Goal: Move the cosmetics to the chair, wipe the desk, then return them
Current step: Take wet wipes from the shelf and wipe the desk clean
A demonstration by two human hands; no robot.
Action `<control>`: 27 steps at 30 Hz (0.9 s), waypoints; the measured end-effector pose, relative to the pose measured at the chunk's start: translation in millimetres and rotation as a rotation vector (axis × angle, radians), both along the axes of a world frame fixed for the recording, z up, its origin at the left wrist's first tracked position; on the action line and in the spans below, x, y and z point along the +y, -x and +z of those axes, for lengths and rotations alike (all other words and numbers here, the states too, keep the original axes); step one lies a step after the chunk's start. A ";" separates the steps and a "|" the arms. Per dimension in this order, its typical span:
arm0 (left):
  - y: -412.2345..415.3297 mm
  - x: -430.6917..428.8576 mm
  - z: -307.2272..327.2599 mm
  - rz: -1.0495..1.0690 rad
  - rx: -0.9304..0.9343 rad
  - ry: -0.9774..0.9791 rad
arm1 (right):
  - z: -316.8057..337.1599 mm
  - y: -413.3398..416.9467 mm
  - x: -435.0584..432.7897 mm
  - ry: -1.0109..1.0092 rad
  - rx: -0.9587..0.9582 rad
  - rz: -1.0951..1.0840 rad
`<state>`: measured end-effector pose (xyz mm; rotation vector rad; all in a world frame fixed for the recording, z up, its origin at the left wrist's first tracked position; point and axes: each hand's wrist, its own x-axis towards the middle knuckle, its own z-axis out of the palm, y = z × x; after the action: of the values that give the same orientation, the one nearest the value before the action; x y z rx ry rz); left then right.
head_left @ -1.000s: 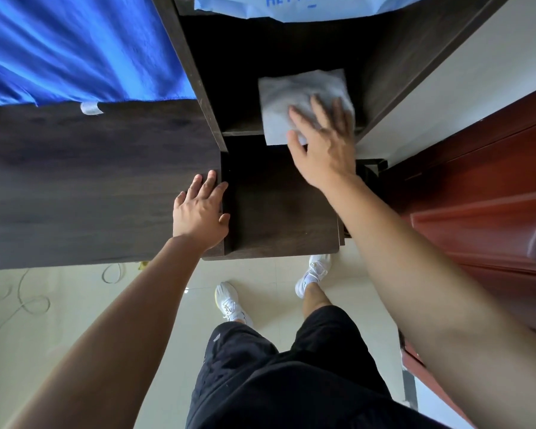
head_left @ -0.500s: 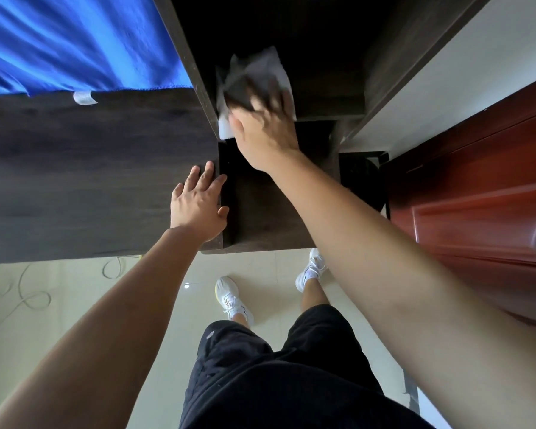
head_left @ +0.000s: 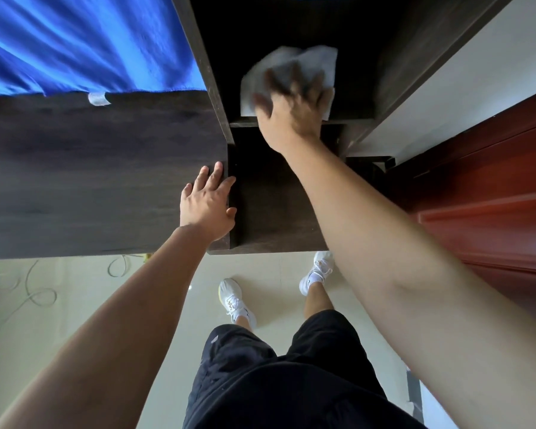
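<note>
The right hand (head_left: 291,109) presses flat, fingers spread, on a white paper wipe (head_left: 319,63) on the dark wooden desk (head_left: 273,193). The left hand (head_left: 206,205) rests flat on it too.

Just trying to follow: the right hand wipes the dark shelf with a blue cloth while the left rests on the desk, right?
Only the colour is wrong: the head view shows the cloth under the right hand is white.

Bedroom: wooden desk (head_left: 99,168), red door (head_left: 489,212)

White cloth (head_left: 319,61) – dark brown desk (head_left: 90,168) – blue fabric (head_left: 75,41).
</note>
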<state>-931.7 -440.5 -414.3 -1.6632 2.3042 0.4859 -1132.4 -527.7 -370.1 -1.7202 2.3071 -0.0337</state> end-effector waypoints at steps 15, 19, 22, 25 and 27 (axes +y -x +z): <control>0.3 0.5 -3.1 0.025 0.011 0.015 | 7.3 20.2 2.3 0.038 -0.010 -0.065; -0.8 -1.5 -4.7 0.031 0.006 0.009 | 7.3 -33.8 -3.1 -0.026 0.054 0.189; -1.0 -0.3 -7.0 0.038 0.005 0.015 | 8.1 -27.3 17.0 0.034 -0.002 0.261; -2.0 -1.0 -7.6 0.025 0.009 0.013 | 5.3 0.3 37.6 0.066 0.040 0.341; -4.1 -2.3 -7.1 0.018 0.021 -0.003 | 4.3 19.2 45.0 0.068 0.044 0.310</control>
<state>-927.7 -442.8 -421.4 -1.6868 2.3032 0.5127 -1151.7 -482.8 -365.8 -2.1134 2.0627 -0.0154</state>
